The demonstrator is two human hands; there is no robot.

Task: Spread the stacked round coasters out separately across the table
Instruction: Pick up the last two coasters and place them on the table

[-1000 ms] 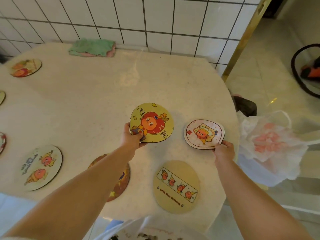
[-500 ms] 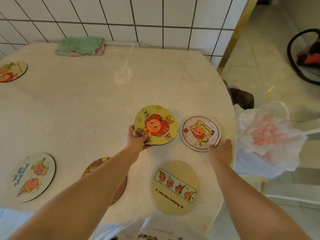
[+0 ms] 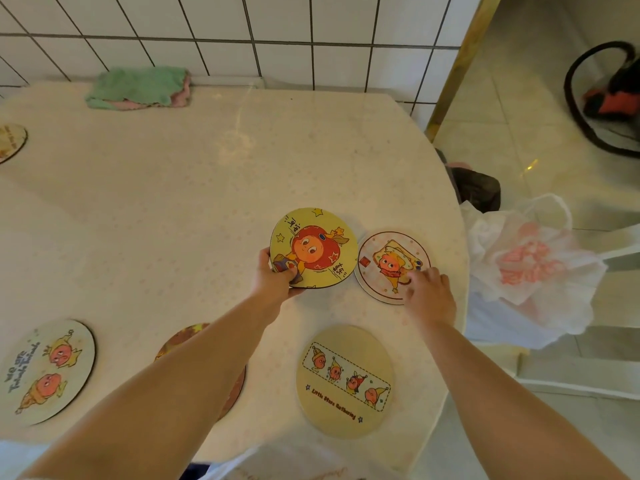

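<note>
change: white coaster [image 3: 389,266] now flat on worktop [image 3: 173,202], no longer lifted
right hand [image 3: 429,292]: fingers loose, resting on it at 3 o'clock
left hand [image 3: 277,280]: clamped on remaining stack [image 3: 313,249]
task: one more placed

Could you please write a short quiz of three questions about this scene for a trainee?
1. True or false: the left hand holds the yellow coaster.
2. Which lies nearest the wall? A) green cloth B) strip coaster C) plastic bag
3. Fill in: the right hand rests on the ___ coaster.

Key: 1 true; 2 A; 3 pink.
</note>
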